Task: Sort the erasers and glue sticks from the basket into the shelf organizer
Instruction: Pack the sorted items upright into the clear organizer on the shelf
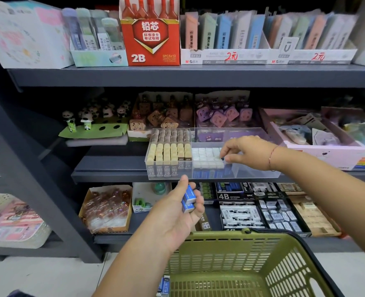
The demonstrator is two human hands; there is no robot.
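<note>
The clear rectangular plastic organizer (252,168) looks smooth and glossy. The olive-green perforated plastic basket (284,254) is matt. The dark grey shelf boards (177,77) seem to be painted metal, also matt. The small rectangular erasers in blue sleeves (189,198) have a slightly shiny wrapping. The red printed cardboard box (150,43) is glossy.

Olive-green basket (230,249), blue-and-white erasers (189,199), red 2B box (150,39)

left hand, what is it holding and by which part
The left hand holds two blue-sleeved erasers, stacked one on the other and gripped across their long sides between the thumb and the curled fingers.
</note>
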